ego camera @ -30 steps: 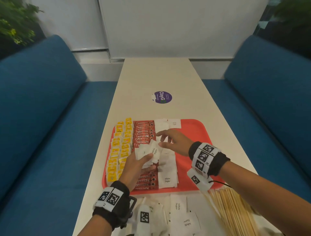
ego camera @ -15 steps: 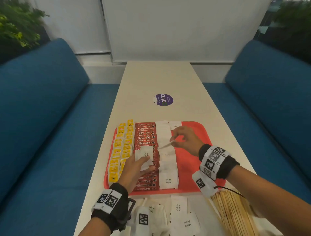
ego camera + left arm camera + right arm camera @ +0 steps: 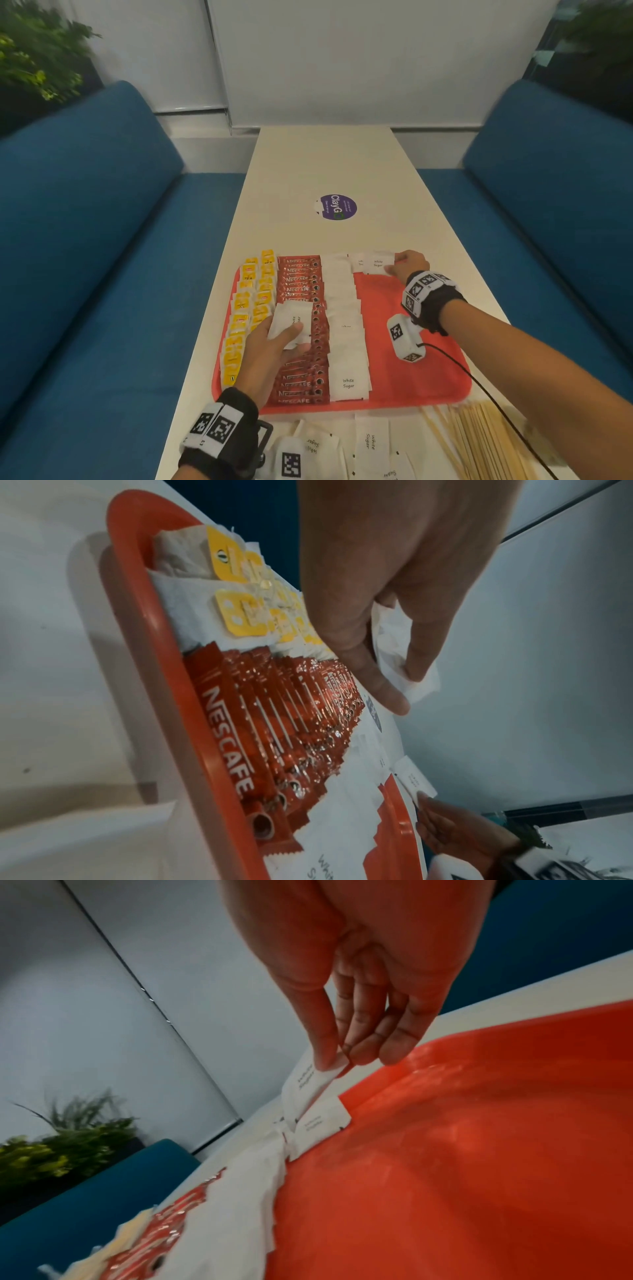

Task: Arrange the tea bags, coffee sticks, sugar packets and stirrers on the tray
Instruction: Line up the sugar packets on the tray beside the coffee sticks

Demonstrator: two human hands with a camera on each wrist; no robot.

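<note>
At the tray's (image 3: 411, 383) far edge, right hand (image 3: 409, 267) pinched a sugar packet (image 3: 378, 262); left hand (image 3: 270, 349) gripped a small stack of packets (image 3: 291, 323) over the coffee sticks (image 3: 301, 377).

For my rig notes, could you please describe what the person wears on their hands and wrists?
Both forearms are bare, with no sleeves. The left hand and right hand each have a black wrist strap with white square-code tags. A white tagged block hangs below the right wrist, trailing a thin black cable.

White table (image 3: 325, 164), red tray (image 3: 421, 373), stirrers (image 3: 479, 442)
</note>
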